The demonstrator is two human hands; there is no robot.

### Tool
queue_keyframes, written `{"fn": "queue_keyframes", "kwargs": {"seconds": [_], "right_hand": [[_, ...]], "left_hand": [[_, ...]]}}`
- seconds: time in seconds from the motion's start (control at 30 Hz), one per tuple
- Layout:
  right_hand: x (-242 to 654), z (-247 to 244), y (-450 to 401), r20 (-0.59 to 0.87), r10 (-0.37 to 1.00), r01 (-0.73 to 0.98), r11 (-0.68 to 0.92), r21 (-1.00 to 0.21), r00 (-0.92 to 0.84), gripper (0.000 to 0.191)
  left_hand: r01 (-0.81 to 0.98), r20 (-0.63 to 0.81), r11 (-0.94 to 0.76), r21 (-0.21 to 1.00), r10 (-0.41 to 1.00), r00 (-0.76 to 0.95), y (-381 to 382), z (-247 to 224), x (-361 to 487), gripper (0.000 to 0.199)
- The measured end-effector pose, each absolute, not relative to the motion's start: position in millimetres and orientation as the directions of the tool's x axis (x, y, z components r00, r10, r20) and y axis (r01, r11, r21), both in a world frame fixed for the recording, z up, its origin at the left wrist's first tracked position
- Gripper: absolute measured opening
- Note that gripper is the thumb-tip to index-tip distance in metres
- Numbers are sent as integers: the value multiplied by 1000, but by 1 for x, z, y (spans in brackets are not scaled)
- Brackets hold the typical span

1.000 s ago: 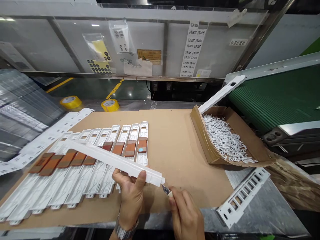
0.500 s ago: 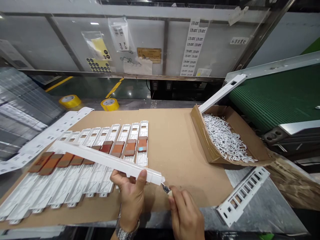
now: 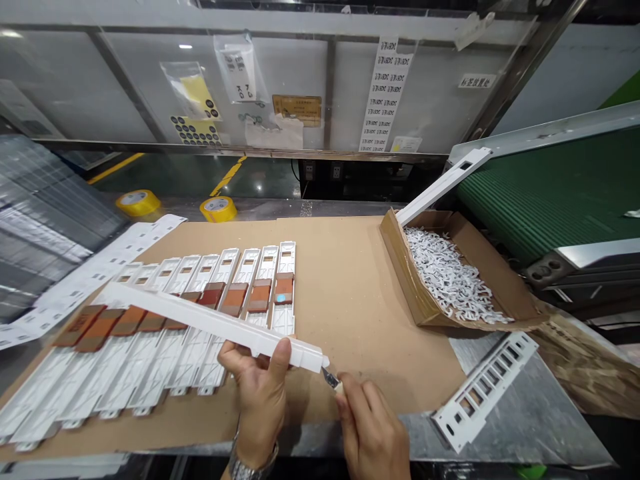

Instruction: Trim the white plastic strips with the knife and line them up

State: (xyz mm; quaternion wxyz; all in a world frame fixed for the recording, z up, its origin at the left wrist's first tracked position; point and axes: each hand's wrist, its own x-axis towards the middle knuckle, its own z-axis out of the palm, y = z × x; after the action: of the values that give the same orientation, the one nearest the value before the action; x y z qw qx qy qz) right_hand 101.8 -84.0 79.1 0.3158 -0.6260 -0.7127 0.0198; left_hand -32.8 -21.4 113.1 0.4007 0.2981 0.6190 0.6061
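Observation:
My left hand (image 3: 261,393) is closed around the near end of a long white plastic strip (image 3: 215,320), thumb on top. The strip slants up to the left, over a row of similar white strips (image 3: 165,373) lying on the cardboard. Brown-orange blocks (image 3: 235,299) lie across those strips. In my right hand (image 3: 373,423) is a small knife (image 3: 331,379), its handle mostly hidden by the fingers. The blade's tip meets the right end of the held strip, or comes very close to it.
On the right stands a cardboard box (image 3: 407,283) of small white plastic pieces (image 3: 447,277), with another white strip (image 3: 445,187) leaning in its corner. A slotted white panel (image 3: 485,393) lies in front. Behind it runs a green conveyor belt (image 3: 560,193). Yellow tape rolls (image 3: 219,209) sit at the back.
Almost nothing differs. Both hands, the strip and the knife hold nearly the same position, and the whole view has shifted very slightly.

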Motion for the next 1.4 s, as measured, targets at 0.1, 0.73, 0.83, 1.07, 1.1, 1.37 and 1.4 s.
{"fn": "queue_keyframes", "kwargs": {"seconds": [0.1, 0.73, 0.83, 1.07, 1.1, 1.37, 1.4], "right_hand": [[104, 79, -84, 423, 906, 885, 211, -416, -17, 33], [129, 64, -79, 431, 900, 913, 125, -388, 60, 33], [134, 64, -76, 442, 894, 888, 143, -438, 74, 33], [144, 66, -80, 436, 897, 842, 179, -509, 73, 29], [147, 66, -80, 428, 900, 828, 179, -531, 80, 29], [174, 63, -80, 186, 937, 722, -93, -685, 297, 34], [177, 61, -80, 172, 937, 716, -107, -690, 305, 35]], "left_hand": [[-128, -134, 80, 988, 863, -488, -22, 111, -33, 61], [-169, -147, 72, 983, 862, -485, -24, 112, -26, 56], [-186, -154, 76, 980, 879, -451, -24, 108, -26, 56], [-363, -266, 125, 923, 889, -372, -27, 108, -19, 60], [-417, -313, 167, 893, 898, -311, -28, 108, -17, 61], [-493, -523, 511, 704, 843, 127, -56, 54, 10, 64], [-456, -475, 474, 753, 872, 120, -62, 39, 13, 66]]}}
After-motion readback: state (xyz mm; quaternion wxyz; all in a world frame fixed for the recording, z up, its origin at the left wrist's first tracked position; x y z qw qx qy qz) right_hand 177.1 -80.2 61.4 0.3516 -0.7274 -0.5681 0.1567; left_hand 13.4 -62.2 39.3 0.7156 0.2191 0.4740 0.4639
